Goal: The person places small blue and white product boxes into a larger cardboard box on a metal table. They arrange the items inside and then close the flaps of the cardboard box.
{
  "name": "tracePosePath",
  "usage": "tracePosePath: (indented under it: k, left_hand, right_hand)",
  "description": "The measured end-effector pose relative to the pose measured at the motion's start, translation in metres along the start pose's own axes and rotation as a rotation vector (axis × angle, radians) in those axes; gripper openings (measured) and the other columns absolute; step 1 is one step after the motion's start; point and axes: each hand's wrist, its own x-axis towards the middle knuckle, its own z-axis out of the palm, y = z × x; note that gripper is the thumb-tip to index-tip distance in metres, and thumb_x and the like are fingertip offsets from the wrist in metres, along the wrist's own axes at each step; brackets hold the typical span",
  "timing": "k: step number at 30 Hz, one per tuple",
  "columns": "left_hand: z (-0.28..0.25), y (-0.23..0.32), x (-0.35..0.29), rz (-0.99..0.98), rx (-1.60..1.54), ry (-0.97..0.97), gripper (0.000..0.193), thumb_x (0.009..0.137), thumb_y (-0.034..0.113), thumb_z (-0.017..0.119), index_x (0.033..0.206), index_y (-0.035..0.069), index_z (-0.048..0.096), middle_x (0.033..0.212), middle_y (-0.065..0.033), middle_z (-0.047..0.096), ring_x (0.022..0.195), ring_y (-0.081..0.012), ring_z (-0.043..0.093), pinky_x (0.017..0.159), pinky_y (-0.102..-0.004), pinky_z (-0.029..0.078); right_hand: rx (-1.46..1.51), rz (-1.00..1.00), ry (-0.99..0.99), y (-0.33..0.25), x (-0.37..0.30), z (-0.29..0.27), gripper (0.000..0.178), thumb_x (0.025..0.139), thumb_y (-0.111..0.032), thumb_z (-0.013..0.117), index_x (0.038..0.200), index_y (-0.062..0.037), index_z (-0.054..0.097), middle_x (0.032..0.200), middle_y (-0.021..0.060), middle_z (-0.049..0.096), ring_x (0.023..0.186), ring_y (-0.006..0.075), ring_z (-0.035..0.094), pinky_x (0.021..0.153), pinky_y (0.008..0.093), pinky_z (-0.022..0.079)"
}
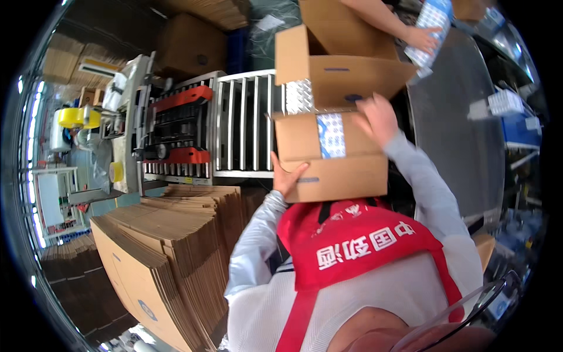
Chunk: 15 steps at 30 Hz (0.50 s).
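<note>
An open cardboard box [297,138] stands before me with its side flaps turned inward. Between them shows a blue-and-white patterned surface [332,136]. My left hand [287,178] grips the box's near left corner, the thumb lying across the cardboard. Over the right side flap is my right hand [380,121], slightly blurred, thumb and fingers apart; whether it presses on the flap I cannot tell. A wide brown flap [375,82] with a dark slot rises at the far side. Silver quilted-looking material [299,97] sits just beyond the box at the left.
Another person's hand [423,39] holds a blue-and-white pack [433,23] at far right. To the left runs a roller conveyor [243,123] joining a machine with red side guards [182,155]. Flattened cartons [170,252] are stacked at near left. A grey surface [454,129] extends along the right.
</note>
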Motion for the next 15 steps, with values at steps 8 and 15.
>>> tracePosePath:
  k: [8,15]
  left_hand:
    - [-0.009,-0.027,0.054,0.161,0.247,0.030,0.105,0.076,0.040,0.079,0.146,-0.007,0.015,0.143,-0.0300,0.034,0.131,-0.0348,0.039,0.108,-0.0379,0.035]
    - [-0.083,0.039,0.160,0.009,-0.088,-0.363,0.117,0.078,0.032,0.079,0.148,-0.004,-0.007,0.138,-0.0255,0.043,0.119,-0.0256,0.053,0.099,-0.0349,0.044]
  right_hand:
    - [-0.107,0.047,-0.339,-0.025,-0.108,0.019,0.064,0.087,-0.022,0.060,0.143,-0.0031,0.036,0.148,0.0175,0.033,0.140,0.0331,0.027,0.116,0.0479,0.016]
    - [1.246,1.009,0.493,-0.078,-0.113,0.137,0.057,0.102,-0.035,0.041,0.147,-0.0043,0.025,0.148,0.0112,0.035,0.133,0.0254,0.038,0.109,0.0370,0.032]
